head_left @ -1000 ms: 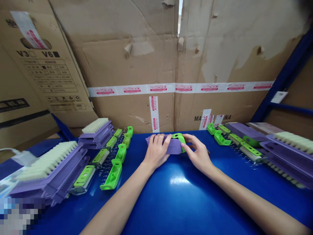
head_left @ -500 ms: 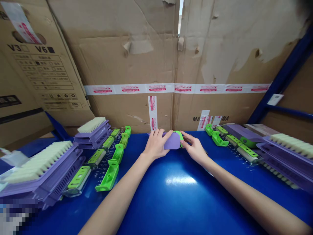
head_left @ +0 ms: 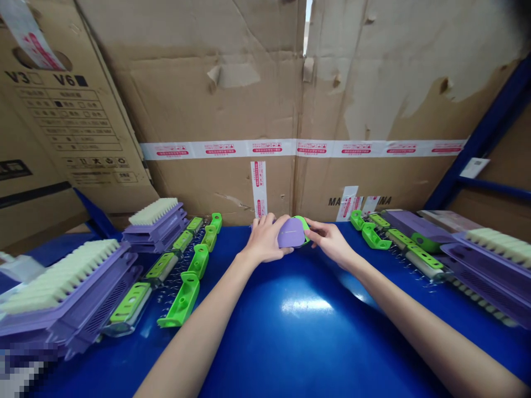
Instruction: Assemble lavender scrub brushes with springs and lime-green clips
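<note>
Near the back of the blue table (head_left: pixel 307 342), my left hand (head_left: pixel 263 240) is wrapped round a rounded purple plastic casing (head_left: pixel 291 233). A bright green end piece (head_left: pixel 306 225) sits along the casing's right side. The fingertips of my right hand (head_left: pixel 329 242) pinch this green edge. Whether the green piece is fully joined to the casing I cannot tell. My left fingers hide the casing's left part.
At left stand stacked purple trays (head_left: pixel 89 307) topped by cream ridged blocks (head_left: pixel 62 273), beside green-topped clear units (head_left: pixel 131 301), thin wires and green brackets (head_left: pixel 182 301). Similar brackets (head_left: pixel 375 237), units (head_left: pixel 423 260) and purple trays (head_left: pixel 481 271) lie at right. Cardboard (head_left: pixel 199 110) walls the back.
The purple casing has tilted, so more of its face shows. Both hands remain on it in nearly the same place. The view has shifted slightly.
</note>
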